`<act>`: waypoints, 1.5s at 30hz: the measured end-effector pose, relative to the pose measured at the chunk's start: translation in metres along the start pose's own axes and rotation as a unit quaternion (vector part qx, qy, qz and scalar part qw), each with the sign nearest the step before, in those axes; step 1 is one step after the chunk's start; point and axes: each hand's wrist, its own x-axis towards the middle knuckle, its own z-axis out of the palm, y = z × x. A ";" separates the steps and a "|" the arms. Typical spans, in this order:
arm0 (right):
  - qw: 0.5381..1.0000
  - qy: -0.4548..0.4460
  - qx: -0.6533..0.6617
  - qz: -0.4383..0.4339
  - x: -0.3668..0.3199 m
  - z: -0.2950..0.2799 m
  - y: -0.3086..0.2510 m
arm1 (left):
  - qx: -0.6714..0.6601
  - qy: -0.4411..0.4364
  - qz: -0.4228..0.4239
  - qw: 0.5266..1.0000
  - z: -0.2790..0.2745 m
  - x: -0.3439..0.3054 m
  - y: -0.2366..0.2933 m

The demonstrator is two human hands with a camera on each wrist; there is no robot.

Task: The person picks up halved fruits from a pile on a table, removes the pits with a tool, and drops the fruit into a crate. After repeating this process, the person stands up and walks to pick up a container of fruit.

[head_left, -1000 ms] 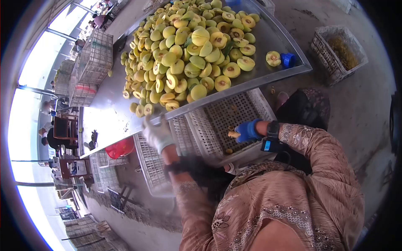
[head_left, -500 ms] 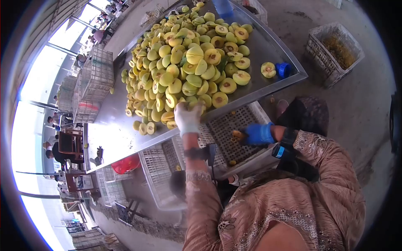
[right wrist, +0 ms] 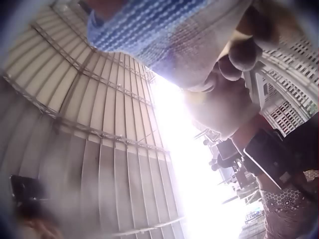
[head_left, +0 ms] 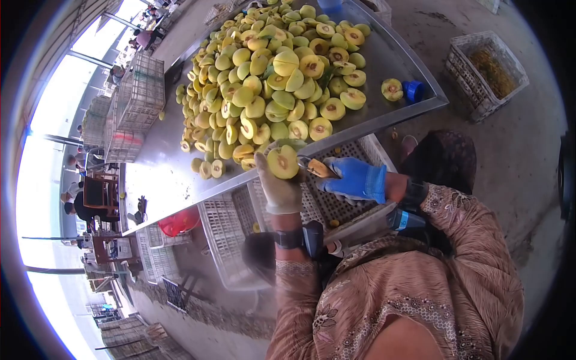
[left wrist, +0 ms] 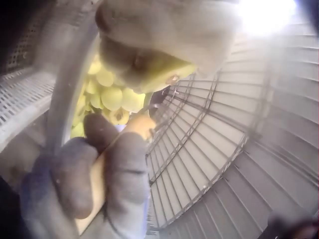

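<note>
My left hand, in a white glove, holds up a yellow-green peach half, its cut face showing a brown centre. In a blue glove with a grey palm, my right hand grips the wooden handle of a small pitting tool. Its metal tip reaches the right edge of the peach half. The left wrist view shows the grey-coated fingers curled round that handle, below the peach half. Behind both hands, a heap of halved peaches lies on the metal table.
Below the table edge stand white plastic crates, one under my right hand with a few scraps inside. A blue cap-like object sits near the table corner. Another crate with brownish scraps stands at right. Stacked crates stand at left.
My left hand has reached to the heap and come back toward me with a peach half. My right hand has brought the pitting tool up and leftward from over the crate to the fruit.
</note>
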 end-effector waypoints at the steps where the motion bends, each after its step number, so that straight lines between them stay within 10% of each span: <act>1: 1.000 0.003 -0.001 0.001 0.002 0.002 -0.001 | 0.013 0.012 0.004 1.000 0.004 -0.003 -0.001; 5: 0.998 0.061 -0.002 -0.016 -0.001 0.008 -0.018 | 0.016 0.023 0.044 0.999 -0.001 -0.001 -0.011; 8: 0.885 0.256 -0.146 -0.361 0.031 0.010 0.014 | 0.132 0.011 0.113 0.985 -0.010 -0.003 -0.016; 20: 0.910 0.203 -0.165 -0.320 0.033 0.024 0.044 | 0.046 0.031 0.111 0.992 0.012 -0.010 -0.019; 24: 0.998 0.066 0.010 -0.010 -0.006 0.017 0.004 | 0.064 0.048 0.106 0.991 0.000 -0.002 -0.020; 35: 0.992 0.033 -0.094 -0.082 0.005 0.017 0.023 | 0.216 0.074 0.228 0.946 0.015 -0.026 -0.026; 41: 0.994 -0.040 -0.097 0.018 -0.018 0.000 -0.003 | 0.266 -0.005 0.043 0.963 0.018 -0.030 0.001; 45: 0.997 -0.055 -0.042 0.014 -0.016 -0.001 0.000 | 0.285 0.120 0.241 0.920 0.031 -0.038 -0.026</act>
